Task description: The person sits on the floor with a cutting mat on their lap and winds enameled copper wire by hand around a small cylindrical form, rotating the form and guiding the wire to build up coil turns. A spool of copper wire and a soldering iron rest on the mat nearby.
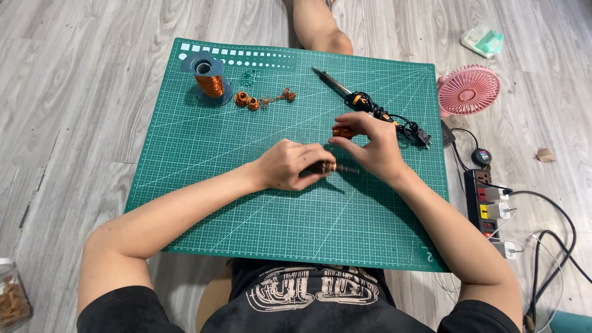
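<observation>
A person sits on the floor with a green cutting mat (246, 185) laid out in front of them, both hands meeting near the middle of the frame. The left hand (285, 164) is closed around a small dark tool (327, 168), whose tip pokes out to the right toward the other hand. The right hand (373, 145) has its fingers pinched together on a small copper coil (342, 131), held just above the mat and just beside the tool's tip. Whether tool and coil actually touch I cannot tell from here.

In the upper left of the mat stands a spool of copper wire (209, 80) on a grey-blue base. Just to its right lie two more small coils (247, 100) and a tangle of loose copper wire (280, 96). A soldering iron (345, 91) with a black and orange handle lies slantwise in the upper middle of the mat, its cord bunched beside the right hand.

Off the mat at the upper right sits a pink fan (468, 91), and below it along the right edge a power strip (487, 203) with several plugs and cables. A pale green packet (482, 41) lies on the wooden floor at the top right. A glass jar (11, 299) shows at the lower left corner.
</observation>
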